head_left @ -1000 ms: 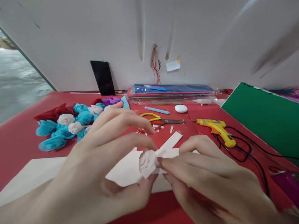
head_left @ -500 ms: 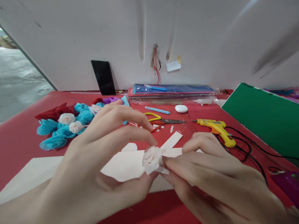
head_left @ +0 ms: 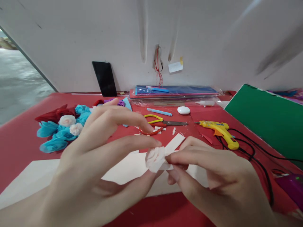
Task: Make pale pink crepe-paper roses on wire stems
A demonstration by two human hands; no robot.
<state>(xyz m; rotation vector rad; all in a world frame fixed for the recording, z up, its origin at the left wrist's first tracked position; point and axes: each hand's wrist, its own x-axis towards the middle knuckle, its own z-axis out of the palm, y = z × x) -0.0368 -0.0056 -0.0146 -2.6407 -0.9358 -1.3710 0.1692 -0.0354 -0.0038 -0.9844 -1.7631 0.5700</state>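
A small pale pink paper rose (head_left: 153, 157) is held up over a white sheet (head_left: 125, 168). My left hand (head_left: 101, 157) grips the rose between thumb and index finger, its other fingers raised. From the right, the thumb and index finger of my right hand (head_left: 213, 176) pinch a petal strip at the flower's side. Behind the rose lies a white paper strip (head_left: 175, 142). Scissors (head_left: 165, 122) with yellow and red handles rest farther back among paper scraps.
Blue, red and white flowers (head_left: 63, 126) are heaped at the left. A yellow glue gun (head_left: 221, 130) with black cable, a green board (head_left: 265, 119) and a purple object (head_left: 291, 186) are at the right. A black phone (head_left: 104, 78) leans on the wall.
My right hand has shifted its grip on the flower's edge, with its index finger now stretched along the petal. The rose has turned slightly, and my left fingers moved a little left.
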